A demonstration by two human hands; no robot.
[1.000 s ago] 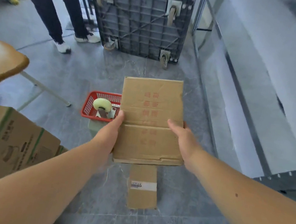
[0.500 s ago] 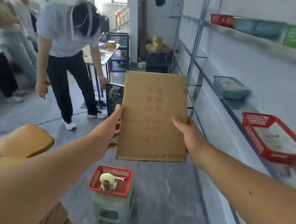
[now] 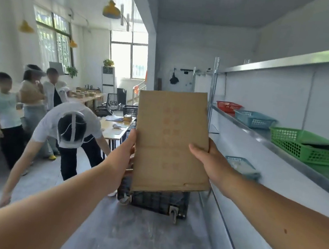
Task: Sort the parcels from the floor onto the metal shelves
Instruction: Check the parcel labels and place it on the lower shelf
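A flat brown cardboard parcel (image 3: 170,140) with faded red print is held up at chest height in the middle of the view. My left hand (image 3: 125,157) grips its left edge and my right hand (image 3: 210,163) grips its right edge. The metal shelves (image 3: 282,157) run along the right wall, close beside the parcel.
On the shelves stand a green basket (image 3: 303,146), a blue basket (image 3: 253,118), a red basket (image 3: 227,106) and a small blue basket (image 3: 240,166) lower down. A black wheeled cart (image 3: 158,201) stands on edge ahead. A person (image 3: 68,133) bends over at left; several others stand behind.
The parcel has been lifted from near the floor to chest height, held in both hands throughout. The view has tilted up from the floor to the room and shelves.
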